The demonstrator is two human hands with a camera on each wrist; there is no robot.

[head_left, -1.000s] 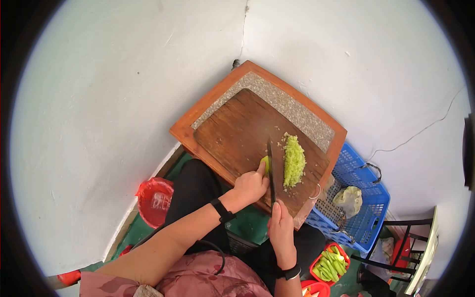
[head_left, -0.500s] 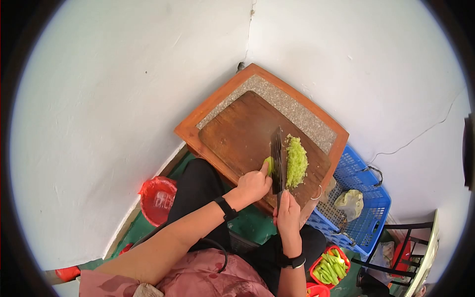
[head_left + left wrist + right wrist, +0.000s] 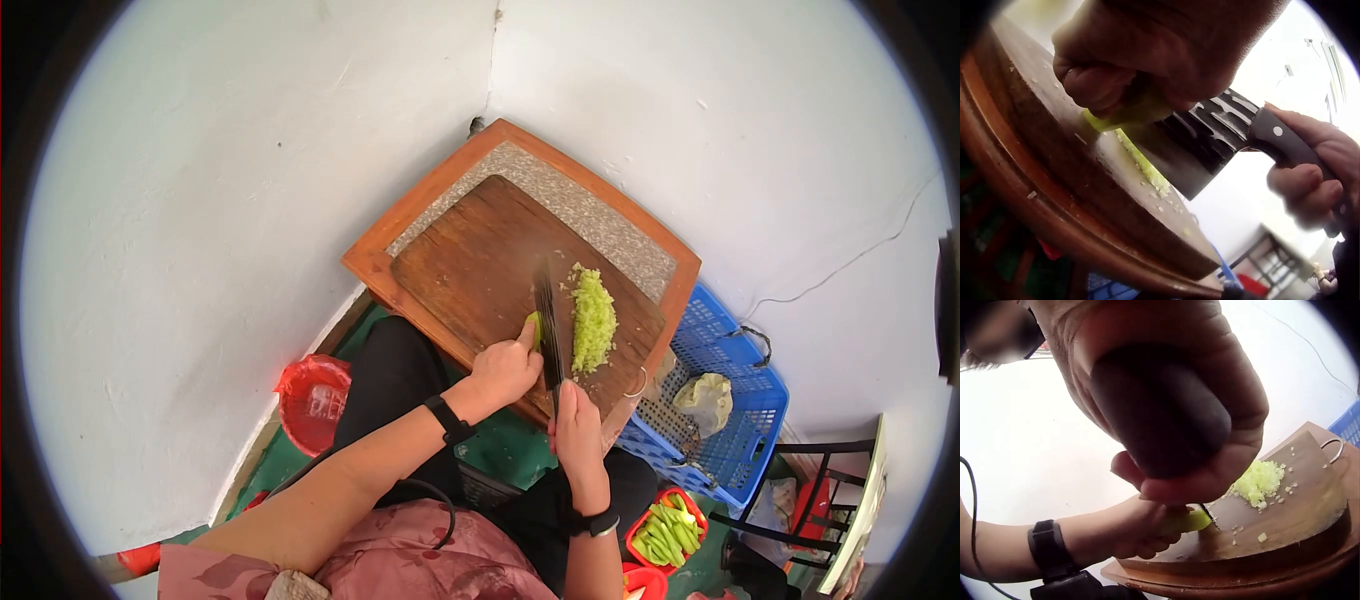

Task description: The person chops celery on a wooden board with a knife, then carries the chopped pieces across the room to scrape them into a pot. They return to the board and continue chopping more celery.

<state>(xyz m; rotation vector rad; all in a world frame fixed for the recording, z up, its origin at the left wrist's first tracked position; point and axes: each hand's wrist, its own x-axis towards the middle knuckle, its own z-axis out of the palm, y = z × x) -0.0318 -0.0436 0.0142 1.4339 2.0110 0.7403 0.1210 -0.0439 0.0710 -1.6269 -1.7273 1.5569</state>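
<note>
Changed since half a second ago: the dark-bladed cleaver with a black riveted handle (image 3: 546, 325), then canted with its flat showing, now stands edge-on to the head camera. The right hand (image 3: 575, 428) sits slightly nearer the body.

1. Right hand: fingers and thumb wrapped round the cleaver handle. The blade's long axis runs away from the body across the board.
2. Left hand (image 3: 505, 372): fingers curled, knuckles forward, pinning a short stub of pale green vegetable stalk (image 3: 535, 328) to the board. The stub lies just left of the blade, under the fingertips, with the knuckles close against the blade's flat in the left wrist view. This hand is the nearer one to the stub.
3. Heap of finely minced pale green vegetable (image 3: 592, 320): just right of the blade, drawn out parallel to it.
4. Round-cornered dark brown wooden chopping board (image 3: 470, 260): carries items 1 to 3 and rests on a small counter with an orange-brown wooden frame and speckled stone top (image 3: 590, 215).
5. Surroundings: blue plastic lattice crate (image 3: 745, 400), red plastic bucket (image 3: 312, 400), red tray of green stalk lengths (image 3: 665, 535).

Not legible: whether the cutting edge meets the board, and how much stub remains under the fingers. The right wrist view is mostly filled by the blurred hand.
</note>
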